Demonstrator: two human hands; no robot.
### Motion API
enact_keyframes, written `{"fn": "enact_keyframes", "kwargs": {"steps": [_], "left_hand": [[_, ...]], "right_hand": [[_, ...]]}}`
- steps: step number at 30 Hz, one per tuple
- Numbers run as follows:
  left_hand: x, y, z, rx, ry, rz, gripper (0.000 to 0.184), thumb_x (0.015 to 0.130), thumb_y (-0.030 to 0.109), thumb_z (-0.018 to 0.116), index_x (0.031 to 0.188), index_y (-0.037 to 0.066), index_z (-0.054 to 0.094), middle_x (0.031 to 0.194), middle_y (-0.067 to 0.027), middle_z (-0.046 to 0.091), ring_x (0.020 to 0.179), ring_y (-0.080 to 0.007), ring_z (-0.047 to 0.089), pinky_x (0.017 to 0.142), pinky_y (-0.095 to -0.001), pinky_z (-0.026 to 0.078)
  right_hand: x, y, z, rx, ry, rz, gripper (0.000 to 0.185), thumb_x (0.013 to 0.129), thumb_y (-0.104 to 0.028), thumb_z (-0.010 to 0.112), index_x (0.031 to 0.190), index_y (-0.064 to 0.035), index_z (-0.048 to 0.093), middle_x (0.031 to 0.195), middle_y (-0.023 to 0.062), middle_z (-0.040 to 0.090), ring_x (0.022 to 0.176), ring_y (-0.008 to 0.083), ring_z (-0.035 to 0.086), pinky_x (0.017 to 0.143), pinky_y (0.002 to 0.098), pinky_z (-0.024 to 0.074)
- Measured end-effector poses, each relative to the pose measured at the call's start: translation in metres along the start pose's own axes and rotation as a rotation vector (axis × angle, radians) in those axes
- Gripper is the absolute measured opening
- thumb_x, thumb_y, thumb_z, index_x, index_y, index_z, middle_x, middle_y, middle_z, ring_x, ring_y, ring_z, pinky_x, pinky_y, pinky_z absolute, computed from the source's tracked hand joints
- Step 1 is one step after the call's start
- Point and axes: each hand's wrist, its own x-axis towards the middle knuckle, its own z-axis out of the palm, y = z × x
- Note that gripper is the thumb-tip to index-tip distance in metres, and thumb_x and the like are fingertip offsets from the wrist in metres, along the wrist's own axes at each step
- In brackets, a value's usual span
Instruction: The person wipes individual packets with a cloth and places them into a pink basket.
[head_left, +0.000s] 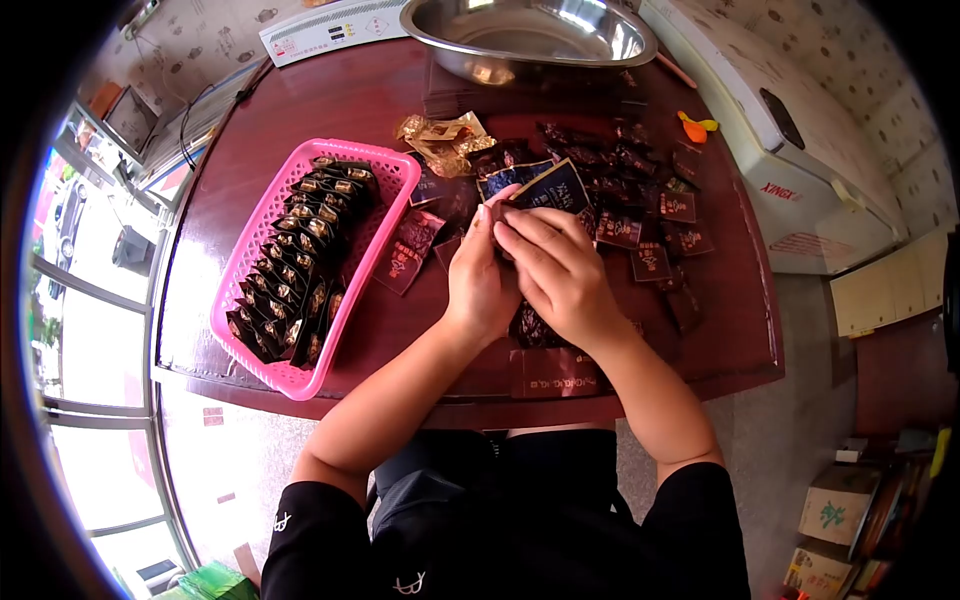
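Note:
Over the dark red table, my left hand (482, 272) and my right hand (558, 262) meet with fingers closed. Between their fingertips a small dark brown item (503, 208) partly shows; most of it is hidden. Just beyond the fingers lies a dark blue packet with gold edging (556, 187). Dark printed packets (620, 228) are scattered to the right of my hands, and a reddish one (409, 252) lies to the left. A pink plastic basket (352, 305) holds rows of upright black packets (300, 240). Below my wrists is a flat dark red printed packet (553, 373).
A large steel bowl (525, 62) stands at the table's back. Crumpled gold wrapping (445, 143) lies behind the packets. At the back left is a white appliance with buttons (330, 32). A white freezer (810, 170) adjoins the right edge, near an orange and yellow object (693, 128).

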Motion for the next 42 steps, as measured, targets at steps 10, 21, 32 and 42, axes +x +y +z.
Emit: {"fn": "enact_keyframes", "kwargs": {"steps": [10, 21, 32, 42], "left_hand": [[-0.003, -0.003, 0.011, 0.061, 0.043, -0.018, 0.034, 0.107, 0.034, 0.037, 0.128, 0.012, 0.051, 0.117, -0.0040, 0.058, 0.108, -0.0167, 0.057, 0.094, -0.0366, 0.047], [0.003, 0.001, 0.014, 0.122, 0.141, -0.046, 0.036, 0.104, 0.042, 0.043, 0.120, 0.011, 0.050, 0.109, -0.0048, 0.063, 0.097, -0.0154, 0.063, 0.086, -0.0365, 0.052], [0.000, 0.011, 0.023, 1.808, -0.290, 0.725, 0.053, 0.092, 0.013, 0.056, 0.141, 0.001, 0.040, 0.154, -0.0228, 0.027, 0.141, -0.0402, 0.026, 0.114, -0.0480, 0.026], [-0.004, 0.002, 0.008, 0.357, -0.015, -0.055, 0.043, 0.107, 0.028, 0.031, 0.141, 0.004, 0.043, 0.133, -0.0082, 0.052, 0.122, -0.0166, 0.049, 0.105, -0.0309, 0.039]], "right_hand": [[0.002, 0.000, -0.006, -0.153, 0.059, 0.039, 0.049, 0.074, 0.004, 0.061, 0.122, -0.0046, 0.062, 0.121, 0.0111, 0.058, 0.105, 0.0314, 0.054, 0.090, 0.0422, 0.0453], [-0.001, 0.031, -0.018, 1.014, 0.706, 1.123, 0.032, 0.105, -0.028, 0.045, 0.121, -0.0039, 0.060, 0.117, 0.0039, 0.062, 0.109, 0.0123, 0.057, 0.098, 0.0290, 0.0434], [-0.002, 0.016, -0.019, 0.942, 0.394, 1.017, 0.024, 0.093, -0.016, 0.068, 0.114, -0.0055, 0.062, 0.102, -0.0021, 0.065, 0.093, 0.0040, 0.059, 0.084, 0.0223, 0.0455], [0.003, -0.001, -0.007, 0.172, 0.075, 0.123, 0.048, 0.083, 0.001, 0.063, 0.130, -0.0046, 0.060, 0.122, 0.0147, 0.056, 0.103, 0.0308, 0.055, 0.088, 0.0407, 0.0465]]}}
